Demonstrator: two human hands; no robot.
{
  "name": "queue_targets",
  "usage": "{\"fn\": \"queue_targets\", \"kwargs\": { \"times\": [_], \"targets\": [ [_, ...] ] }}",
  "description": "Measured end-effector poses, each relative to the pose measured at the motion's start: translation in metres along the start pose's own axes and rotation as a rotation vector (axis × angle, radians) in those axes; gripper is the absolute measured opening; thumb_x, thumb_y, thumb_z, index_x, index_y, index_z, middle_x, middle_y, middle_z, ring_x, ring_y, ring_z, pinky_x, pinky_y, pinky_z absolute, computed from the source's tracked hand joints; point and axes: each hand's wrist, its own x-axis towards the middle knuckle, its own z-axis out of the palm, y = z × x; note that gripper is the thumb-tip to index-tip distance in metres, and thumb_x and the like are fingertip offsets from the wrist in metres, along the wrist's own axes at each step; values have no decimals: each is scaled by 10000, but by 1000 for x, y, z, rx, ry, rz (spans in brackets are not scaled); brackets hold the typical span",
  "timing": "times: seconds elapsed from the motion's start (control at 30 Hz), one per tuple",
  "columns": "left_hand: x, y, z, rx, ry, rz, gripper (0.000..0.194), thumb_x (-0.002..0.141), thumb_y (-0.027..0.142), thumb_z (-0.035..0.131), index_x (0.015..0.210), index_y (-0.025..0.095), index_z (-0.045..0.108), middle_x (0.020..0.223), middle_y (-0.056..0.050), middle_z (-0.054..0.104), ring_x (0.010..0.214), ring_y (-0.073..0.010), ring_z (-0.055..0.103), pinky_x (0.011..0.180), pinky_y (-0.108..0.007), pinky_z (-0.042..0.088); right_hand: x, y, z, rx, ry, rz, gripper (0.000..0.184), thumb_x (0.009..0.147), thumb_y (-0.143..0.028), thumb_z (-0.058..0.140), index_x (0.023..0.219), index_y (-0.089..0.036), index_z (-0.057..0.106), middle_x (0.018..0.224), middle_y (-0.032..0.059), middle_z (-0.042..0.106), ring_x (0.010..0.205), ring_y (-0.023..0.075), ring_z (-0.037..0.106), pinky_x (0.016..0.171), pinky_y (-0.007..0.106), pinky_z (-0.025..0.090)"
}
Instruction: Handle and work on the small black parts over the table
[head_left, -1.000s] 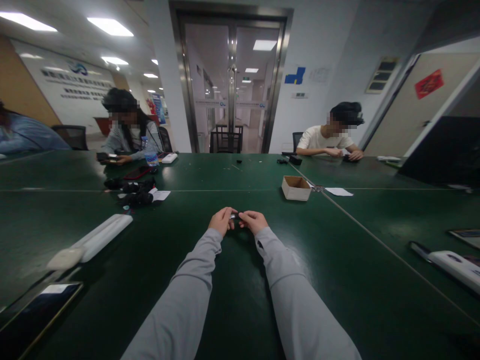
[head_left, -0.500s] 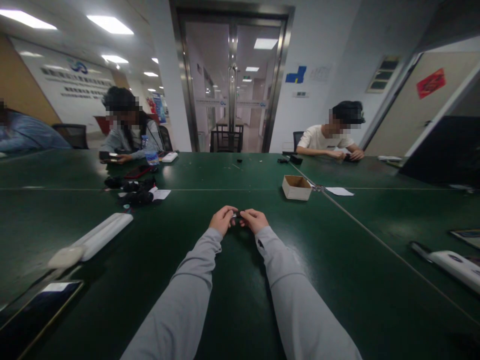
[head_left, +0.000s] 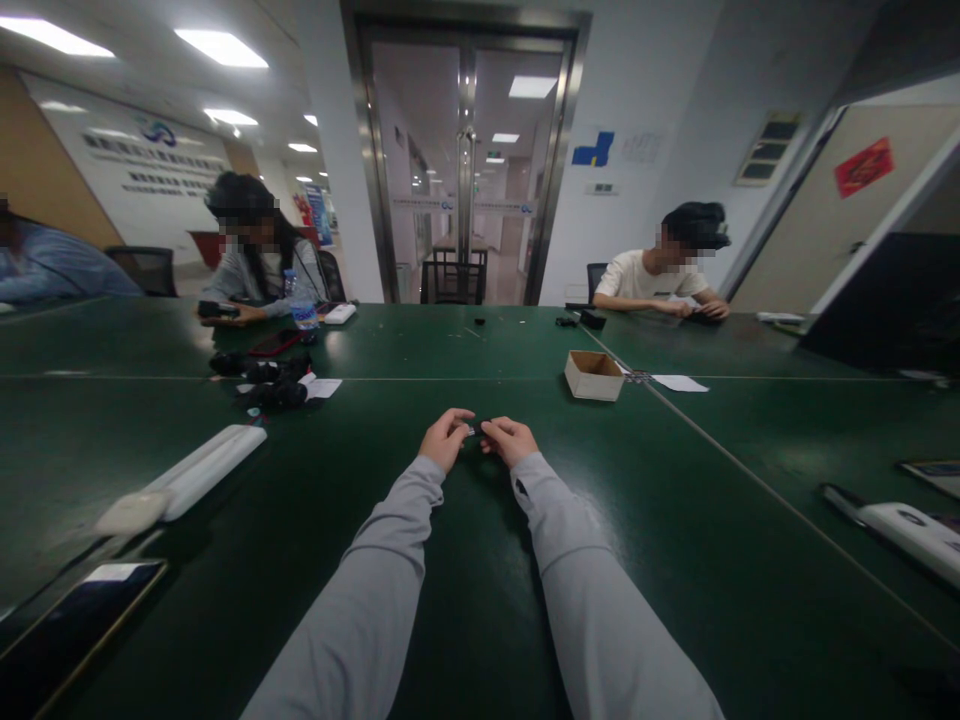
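Note:
Both my hands meet above the middle of the dark green table [head_left: 480, 560]. Between them is a small black object with a silvery end [head_left: 471, 431], too small for me to make out its kind. My right hand [head_left: 510, 440] pinches the black part between thumb and fingertips. At the silvery end, the thumb of my left hand [head_left: 444, 440] presses from the side, its index finger raised above and its other fingers curled below. The fingers hide much of the object.
A small open cardboard box [head_left: 594, 378] stands ahead to the right, near a paper sheet [head_left: 679, 383]. Leftward lie a long white case [head_left: 217, 465], a phone [head_left: 82, 640] and black gear [head_left: 274, 380]. A water bottle [head_left: 303, 303] stands farther back. Several people sit across the table.
My left index finger has lifted slightly away from the small object, and more of its silvery end shows. My right hand has barely moved.

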Motion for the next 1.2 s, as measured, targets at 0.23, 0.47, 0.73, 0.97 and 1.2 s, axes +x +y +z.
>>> {"fn": "queue_targets", "kwargs": {
  "times": [0.23,0.47,0.73,0.97,1.2],
  "targets": [
    [2,-8,0,78,4,60,262,772,293,449,969,179,579,741,-18,562,614,-108,512,534,-205,414,0,-1,1,-1,7,-6,353,440,-380,759,586,-142,543,460,-31,532,420,108,530,414,220,452],
    [2,-9,1,138,1,97,257,804,310,408,955,182,571,675,4,560,591,-105,522,602,-226,425,-2,-2,2,-18,2,-13,368,433,-386,758,584,-140,529,485,-38,533,412,99,524,404,216,458],
    [1,-4,2,156,15,13,283,812,346,382,913,183,590,532,31,491,480,-92,475,505,-204,381,-3,-3,2,-73,-24,-57,355,474,-392,745,606,-136,538,552,-31,524,434,93,526,398,215,465],
    [0,-7,2,33,-77,-16,280,768,338,444,975,183,551,527,47,485,425,-75,419,421,-181,344,0,0,-1,-95,5,-98,393,486,-459,721,621,-131,550,638,-25,504,433,81,513,395,228,477],
    [1,-11,1,106,-51,39,301,804,377,391,950,186,572,483,53,470,411,-72,405,439,-181,328,2,4,-2,-111,-13,-117,374,529,-463,699,634,-134,557,679,-14,496,440,76,503,407,235,482]
  ]
}}
